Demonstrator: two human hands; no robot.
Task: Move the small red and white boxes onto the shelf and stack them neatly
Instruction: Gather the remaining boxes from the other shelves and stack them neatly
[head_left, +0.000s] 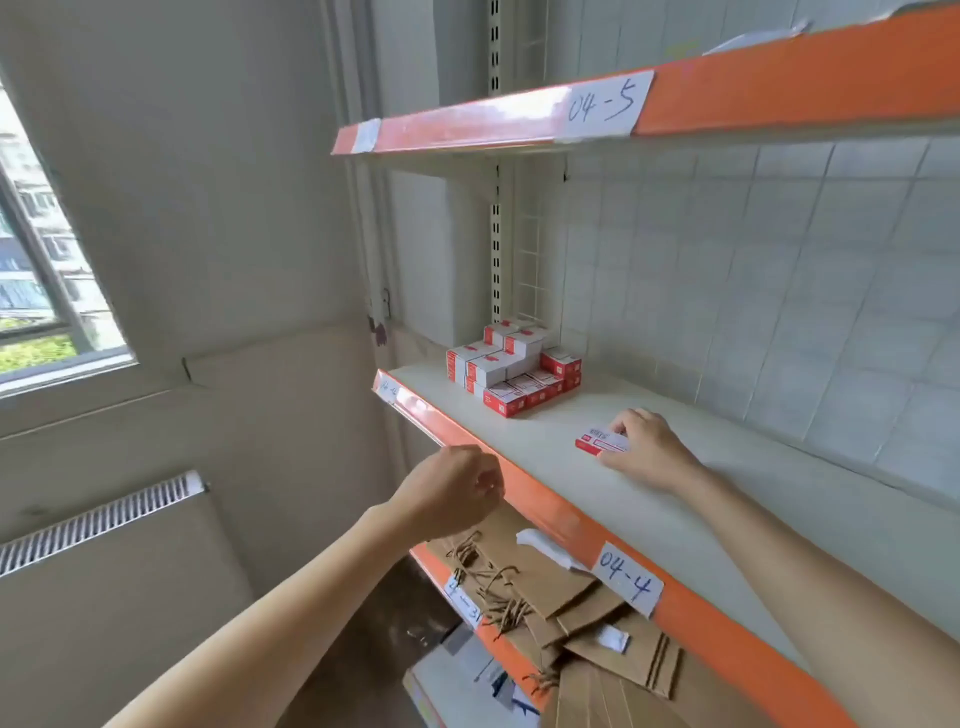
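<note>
Head view: one red and white box (601, 440) is pinched flat on the shelf (675, 499) by right hand (644, 447) fingers, well apart from the stacked boxes (511, 366) at the shelf's back-left. Left hand (452, 491) is curled at the orange shelf edge; anything held cannot be told.

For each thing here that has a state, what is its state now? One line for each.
Stack: piled at the shelf's far left, not yet even.
Single box: flat on the shelf, apart from the stack.
Right hand: holds the single box.
Left hand: curled, by the shelf's edge; whether it holds anything is unclear.
Paper bags: lying flat on the lower shelf.
</note>
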